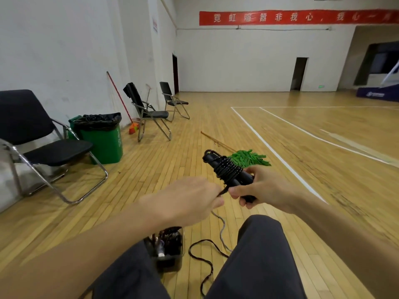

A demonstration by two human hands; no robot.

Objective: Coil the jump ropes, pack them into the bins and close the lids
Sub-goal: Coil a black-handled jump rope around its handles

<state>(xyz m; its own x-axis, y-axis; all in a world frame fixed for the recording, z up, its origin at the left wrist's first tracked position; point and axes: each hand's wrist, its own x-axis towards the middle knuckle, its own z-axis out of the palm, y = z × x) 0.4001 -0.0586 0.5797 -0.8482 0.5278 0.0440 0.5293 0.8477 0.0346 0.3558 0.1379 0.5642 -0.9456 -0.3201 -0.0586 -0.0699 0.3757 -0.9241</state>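
The person sat with both knees apart, and the small bin (167, 249) stood on the wooden floor between them, near enough to drop things in without getting up. It had no lid on it, and dark ropes seemed to lie inside already.

The right hand (265, 186) was curled round the lower end of the two black handles (228, 171), holding them together as one bar, tilted up and away from the body. The black rope (227, 169) was wound in tight turns round the middle of this bar, so the handles served as a spool. The left hand (190, 199) pinched the free part of the rope just beside the right thumb, fingers closed on it, I think to keep it tight for the next turn or for tucking the end.

A loose black cord (204, 240) lay in curves on the floor by the right knee, and a grey cord (222, 229) ran down from under the hands. I could not tell whether either belonged to the rope in hand.

In my judgement this rope was almost coiled and not yet packed.
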